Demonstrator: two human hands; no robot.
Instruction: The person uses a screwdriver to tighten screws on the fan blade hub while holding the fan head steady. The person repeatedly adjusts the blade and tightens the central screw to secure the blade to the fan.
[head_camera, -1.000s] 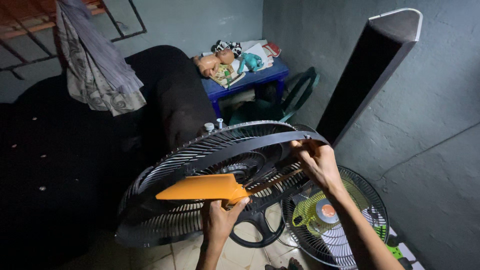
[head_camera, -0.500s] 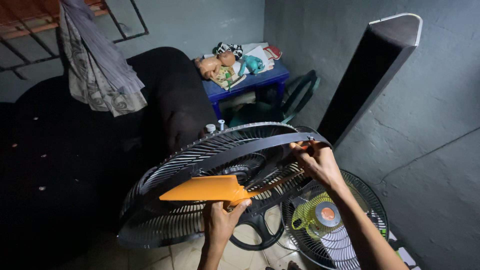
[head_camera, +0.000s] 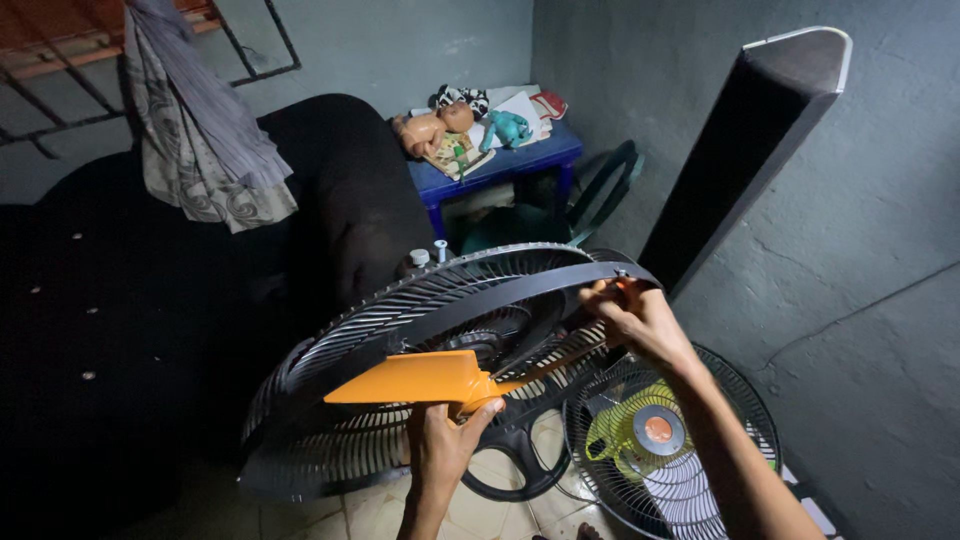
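Two hands work on a fan guard (head_camera: 440, 330). Left hand (head_camera: 440, 450) reaches up from below, closed on the orange blade (head_camera: 420, 378). Right hand (head_camera: 640, 320) pinches the guard's far rim, arm extended.

The room is dim, with the brightest patch on the grey wall (head_camera: 880, 300) from one to four o'clock. Toward nine o'clock the dark sofa (head_camera: 150, 350) sinks into near-black shadow with no detail. The orange fan blade (head_camera: 415, 378) at the centre catches soft light. Focus is fairly sharp, with mild grain in the dark areas and slight stretching at the corners.
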